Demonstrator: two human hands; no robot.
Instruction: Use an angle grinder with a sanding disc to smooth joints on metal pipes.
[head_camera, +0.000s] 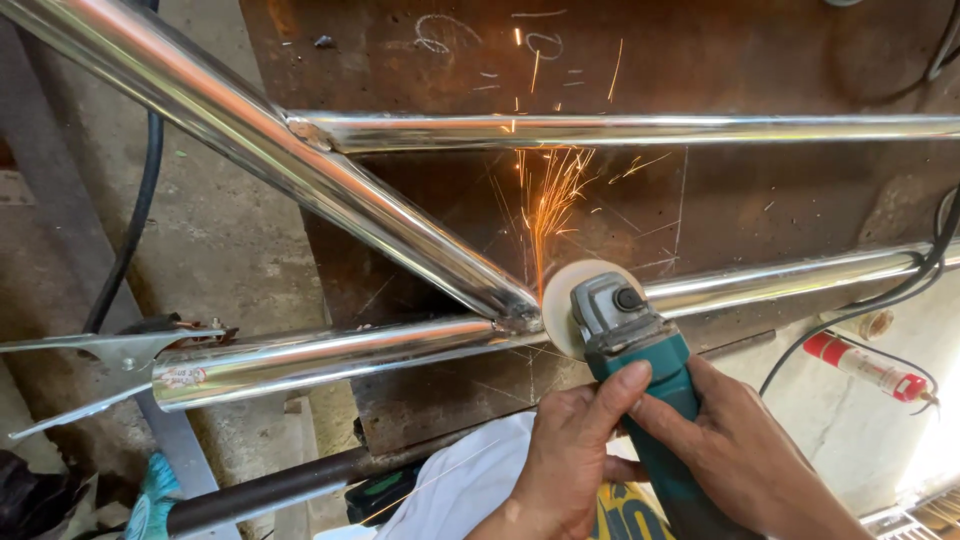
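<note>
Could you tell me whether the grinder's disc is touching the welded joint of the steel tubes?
Touching. The head view shows the disc of the angle grinder pressed against the welded joint, with sparks spraying away from that spot.

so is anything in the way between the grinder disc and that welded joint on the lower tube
Nothing visible. The angle grinder, held in the left hand and right hand, has its disc right at the welded joint, throwing sparks.
</note>
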